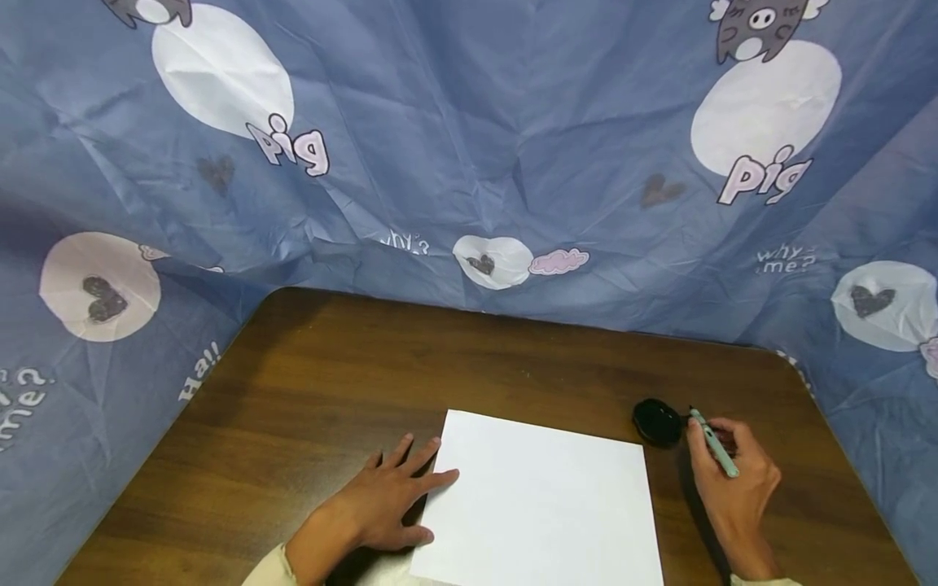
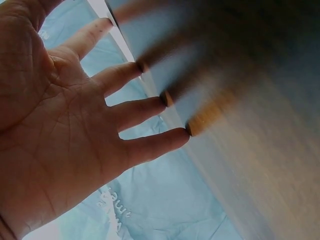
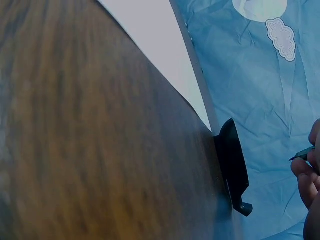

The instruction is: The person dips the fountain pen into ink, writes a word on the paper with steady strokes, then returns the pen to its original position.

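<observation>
A blank white sheet of paper [image 1: 545, 505] lies on the brown wooden table. My left hand [image 1: 384, 500] spreads its fingers over the sheet's left edge, some fingertips on the paper. From below, the left wrist view shows the palm [image 2: 65, 120] raised and the fingertips down on the surface. To the right of the sheet, my right hand [image 1: 740, 488] pinches a pale green pen [image 1: 714, 446], its dark tip pointing up and away. Just left of that tip sits a small, round, glossy black dish [image 1: 657, 422]; the right wrist view shows its side with a short knob.
The wooden table [image 1: 352, 366] has rounded far corners and extends past the sheet on both sides. Blue cloth [image 1: 469, 163] with printed pigs, hearts and words hangs behind it and at both sides. In the right wrist view, the paper's corner [image 3: 192, 95] points toward the dish.
</observation>
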`<state>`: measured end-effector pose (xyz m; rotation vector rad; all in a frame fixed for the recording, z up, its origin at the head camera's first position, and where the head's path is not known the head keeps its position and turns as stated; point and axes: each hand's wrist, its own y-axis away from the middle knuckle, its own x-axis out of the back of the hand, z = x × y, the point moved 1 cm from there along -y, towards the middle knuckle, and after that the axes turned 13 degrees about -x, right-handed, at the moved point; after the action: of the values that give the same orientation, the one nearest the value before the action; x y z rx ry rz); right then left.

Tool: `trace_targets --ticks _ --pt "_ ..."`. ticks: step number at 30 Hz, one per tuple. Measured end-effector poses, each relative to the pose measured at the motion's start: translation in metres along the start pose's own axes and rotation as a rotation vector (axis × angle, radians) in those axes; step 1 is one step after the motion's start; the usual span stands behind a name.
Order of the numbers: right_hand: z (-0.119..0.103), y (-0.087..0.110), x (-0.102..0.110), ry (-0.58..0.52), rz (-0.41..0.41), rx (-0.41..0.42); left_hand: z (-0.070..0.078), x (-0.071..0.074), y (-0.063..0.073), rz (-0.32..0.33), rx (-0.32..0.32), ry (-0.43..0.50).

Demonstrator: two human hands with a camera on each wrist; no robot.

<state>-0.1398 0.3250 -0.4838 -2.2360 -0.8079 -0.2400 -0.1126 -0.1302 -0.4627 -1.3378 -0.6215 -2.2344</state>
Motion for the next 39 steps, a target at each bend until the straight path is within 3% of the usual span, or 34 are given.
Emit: trace_targets --ticks 10,17,21,29,39 --pt "-0.0045 0.0011 -0.0019 -0.005 0.015 -0.037 0.0027 0.0009 0.0017 -0.001 0.018 0.010" --pt "-0.0040 0.0016 -0.0012 -0.004 -0.035 0.010 0.0020 0.0000 0.0026 0.001 0.017 0.015" --pt "-0.0029 0.0029 -0.0001 -0.030 -0.054 0.010 0.0018 -0.0002 0.0028 0.000 0.017 0.009" --pt "-0.0067 0.0070 -0.0018 -0.183 -0.006 -0.021 0.0016 0.0001 0.0014 0.007 0.005 0.027" --pt "-0.0051 0.0072 -0.0050 -0.105 -0.099 -0.075 0.0019 0.0000 0.0025 0.000 0.020 0.037"
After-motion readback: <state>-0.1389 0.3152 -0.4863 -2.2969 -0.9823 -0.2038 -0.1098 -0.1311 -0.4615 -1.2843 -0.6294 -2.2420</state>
